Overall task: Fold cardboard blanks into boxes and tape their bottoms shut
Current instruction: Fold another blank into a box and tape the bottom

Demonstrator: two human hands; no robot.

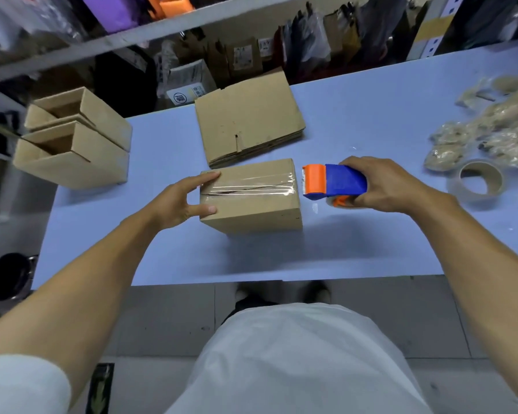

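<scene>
At the centre of the frame a folded cardboard box (251, 195) sits bottom-up on the light blue table (356, 121), with clear tape (248, 183) running along its seam (the flaps still show a thin dark gap under the film). The left hand (180, 201) holds the box's left end, fingers on top and thumb curled against the near side. The right hand (386, 185) grips a blue and orange tape dispenser (332, 182), its orange head just beside the box's right edge. Above centre lies a stack of flat cardboard blanks (248, 121). Two open-topped finished boxes (75, 138) stand at the upper left. At the right edge a tape roll (479, 182) lies near crumpled used tape (491, 124)
</scene>
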